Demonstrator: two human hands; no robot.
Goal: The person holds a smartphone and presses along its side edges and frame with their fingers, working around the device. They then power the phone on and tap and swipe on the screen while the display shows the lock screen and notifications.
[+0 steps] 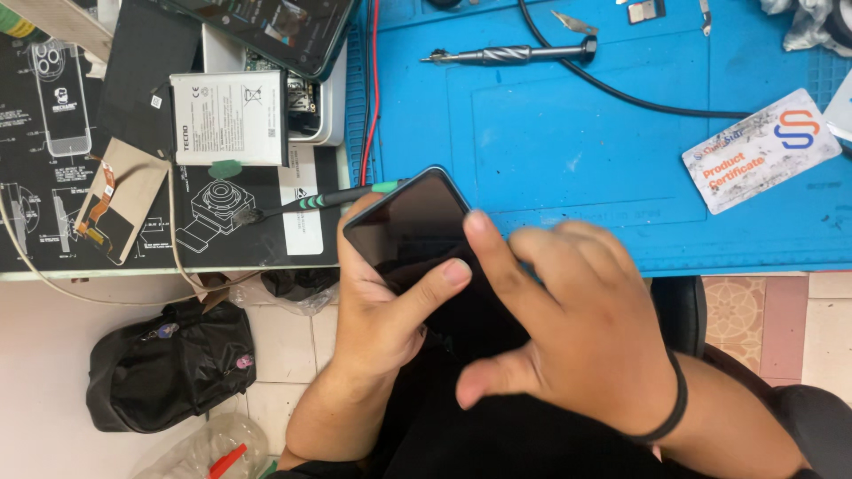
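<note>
A dark smartphone (410, 226) with a black screen is held at the front edge of the blue work mat (568, 133). My left hand (377, 306) grips it from below, thumb pressed on the glass. My right hand (568, 328) lies over the phone's lower right part, index finger on the screen; a black band circles that wrist. A thin black and green brush tool (311, 202) lies just left of the phone.
A white phone battery (229, 118), a flex cable part (105, 206) and another phone (266, 27) lie on the black mat (35, 213) at left. A metal screwdriver (506, 55), a black cable (621, 93) and a white card (761, 149) lie on the blue mat. A black bag (169, 364) sits on the floor.
</note>
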